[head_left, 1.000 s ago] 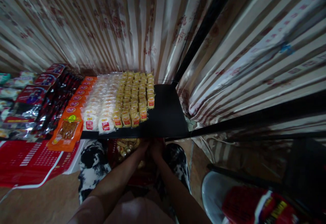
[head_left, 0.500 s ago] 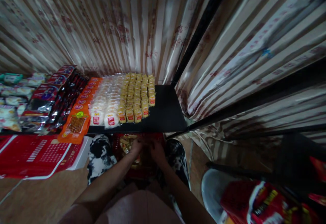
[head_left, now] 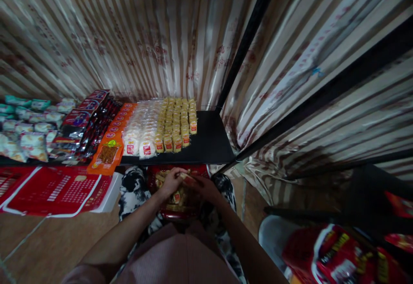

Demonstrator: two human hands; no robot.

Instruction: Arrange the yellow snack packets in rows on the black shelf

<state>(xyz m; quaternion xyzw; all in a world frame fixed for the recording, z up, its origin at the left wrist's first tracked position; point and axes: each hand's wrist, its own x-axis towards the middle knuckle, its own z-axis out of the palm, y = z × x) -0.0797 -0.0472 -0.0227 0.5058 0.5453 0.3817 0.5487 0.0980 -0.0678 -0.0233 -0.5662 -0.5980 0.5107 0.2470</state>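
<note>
With our left hand point(head_left: 170, 181) and right hand point(head_left: 204, 188) pinching small snack packets point(head_left: 186, 177) over the near red basket point(head_left: 174, 211), a loose grip could scatter them short of the far shelf point(head_left: 211, 144).

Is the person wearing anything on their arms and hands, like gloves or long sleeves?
No gloves. The left hand and right hand are both bare, with no rings, watch or bracelet that shows in the dim light. Both forearms are bare too, so there are no long sleeves. Near the bottom edge, pinkish clothing covers the body between the arms.
</note>
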